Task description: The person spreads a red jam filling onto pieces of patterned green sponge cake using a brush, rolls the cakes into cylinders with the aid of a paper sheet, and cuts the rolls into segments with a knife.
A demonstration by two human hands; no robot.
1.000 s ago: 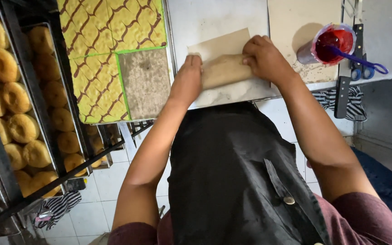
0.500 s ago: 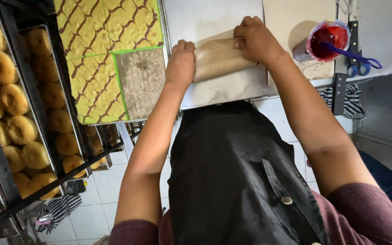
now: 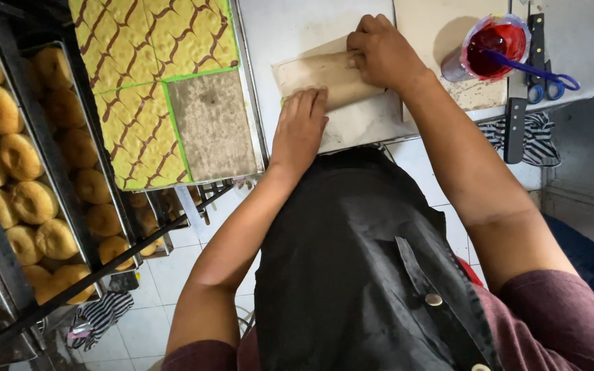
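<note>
A roll wrapped in brown paper (image 3: 324, 75) lies on a sheet of paper on the white worktop (image 3: 297, 27). My left hand (image 3: 302, 127) lies flat with its fingers on the near edge of the roll. My right hand (image 3: 383, 55) curls over the roll's right end and presses on it. A thin green edge shows at the roll's left end.
A tray of yellow cake with a brown pattern and a green rim (image 3: 152, 69) sits to the left, one corner section bare. Racks of doughnuts (image 3: 15, 158) stand at far left. A cup of red jam (image 3: 493, 45), blue scissors (image 3: 548, 79) and a knife (image 3: 517, 124) lie to the right.
Both hands have rolled the paper-wrapped roll back towards me. My left hand has slid from the roll's top to its near edge.
</note>
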